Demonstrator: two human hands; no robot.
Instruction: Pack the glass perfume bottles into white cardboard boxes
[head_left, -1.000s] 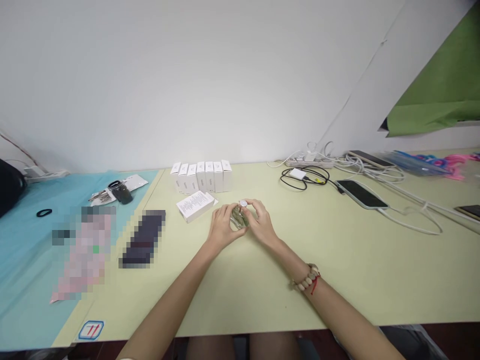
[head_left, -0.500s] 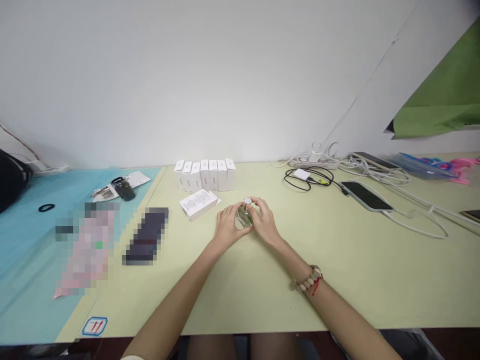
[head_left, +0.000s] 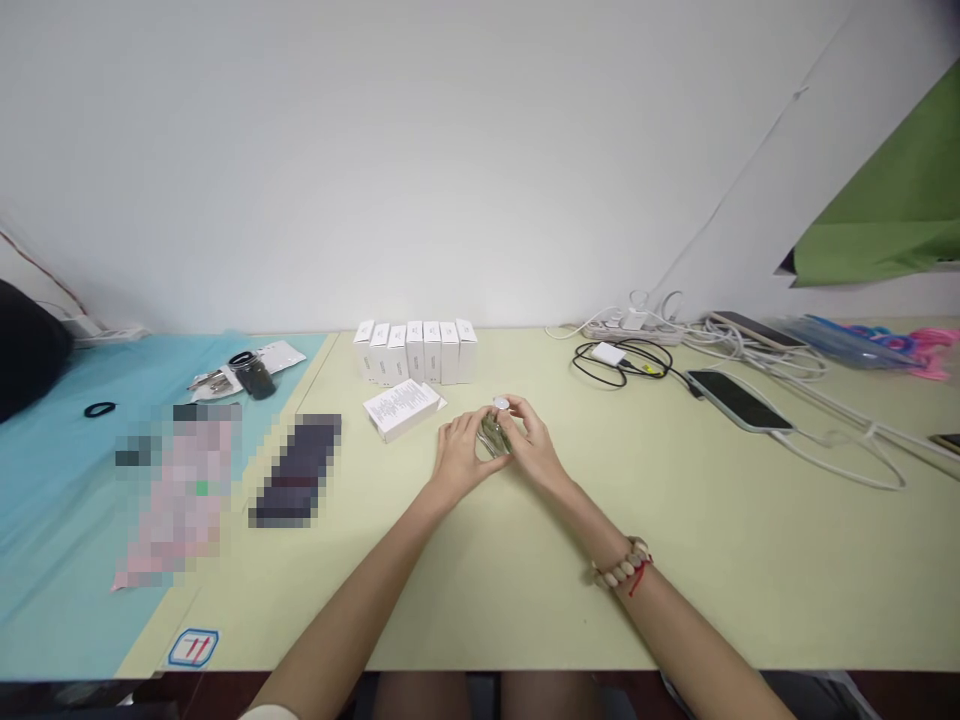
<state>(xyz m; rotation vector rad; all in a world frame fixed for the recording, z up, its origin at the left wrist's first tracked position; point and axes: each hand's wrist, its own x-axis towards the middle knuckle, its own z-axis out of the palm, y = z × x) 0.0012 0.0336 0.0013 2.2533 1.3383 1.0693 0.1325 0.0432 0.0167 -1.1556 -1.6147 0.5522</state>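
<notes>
A small, shiny, greenish item [head_left: 493,434] is held between my two hands over the table. My left hand [head_left: 463,450] curves round its left side, fingers on top and thumb along the near edge. On the other side, my right hand [head_left: 534,442] grips it, with thumb and forefinger by a small white round piece [head_left: 501,403] at the top. The fingers cover much of the item, and its exact kind cannot be made out. Left of my hands lies a white printed box [head_left: 403,410] with a bit of white paper under it.
Several small white boxes [head_left: 416,352] stand in a row by the wall. Chargers, a black cable [head_left: 624,362] and a phone [head_left: 739,400] lie to the right. A jar [head_left: 253,377] and a dark blurred rectangle [head_left: 296,470] are on the left, near a blue cloth [head_left: 45,510].
The whole view has shifted slightly, so things appear a little further right. Both hands keep nearly the same grip on the greenish item.
</notes>
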